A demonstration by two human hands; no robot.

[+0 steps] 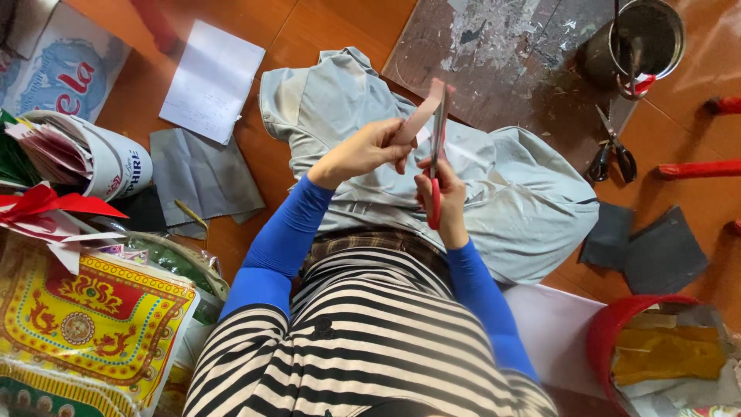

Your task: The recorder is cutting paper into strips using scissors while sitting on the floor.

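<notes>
At the far left lay a stack of gold-and-red printed paper (93,324), with a red ribbon (46,205) above it and a white tub (108,162) stuffed with sheets. Further right on the wooden floor (340,23) sat a white sheet (212,81) and a grey cloth (202,177). The left hand (363,150), in a blue sleeve, had its grip closed in a pinch on the lower end of a pink strip (421,116), which stood tilted above a pale grey shirt (509,201) spread on the floor. Just beside it, the right hand (444,197) was closed around the red handles of scissors (437,154), whose blades pointed up along the strip's right edge. Further right lay dark scissors (611,150), a metal can (641,38), dark grey pieces (656,251) and a red basket (617,324).
</notes>
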